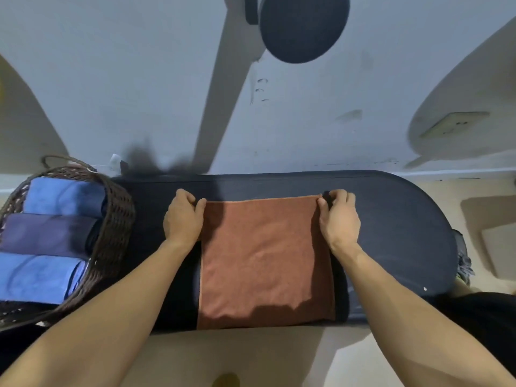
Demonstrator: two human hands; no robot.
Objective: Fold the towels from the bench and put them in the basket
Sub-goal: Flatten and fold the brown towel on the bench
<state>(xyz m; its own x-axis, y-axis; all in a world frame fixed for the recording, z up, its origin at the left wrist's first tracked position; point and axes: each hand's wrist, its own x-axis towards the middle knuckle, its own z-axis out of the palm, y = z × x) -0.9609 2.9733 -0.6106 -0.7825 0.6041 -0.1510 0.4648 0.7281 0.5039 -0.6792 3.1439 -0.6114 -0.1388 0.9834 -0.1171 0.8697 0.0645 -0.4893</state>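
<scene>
While the rust-brown square terry towel point(265, 258) lies flat across the dark padded table point(391, 219), the left hand point(183, 216) and right hand point(339, 217) each pinch a far corner, likely to square a fold. Rolled blue towels point(55, 233) already fill the dark woven wicker basket point(117, 219) just beside it.

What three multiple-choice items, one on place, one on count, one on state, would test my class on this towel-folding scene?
1. Where is the basket? A left end of the bench B right end C floor
2. How many rolled towels lie in it? A one B three C five
3. How are the hands on the brown towel? A flat on its middle B off it C pinching its far corners

A: it sits at the left.
B: two light blue, one dark blue.
C: left hand and right hand each pinch a corner.
</scene>
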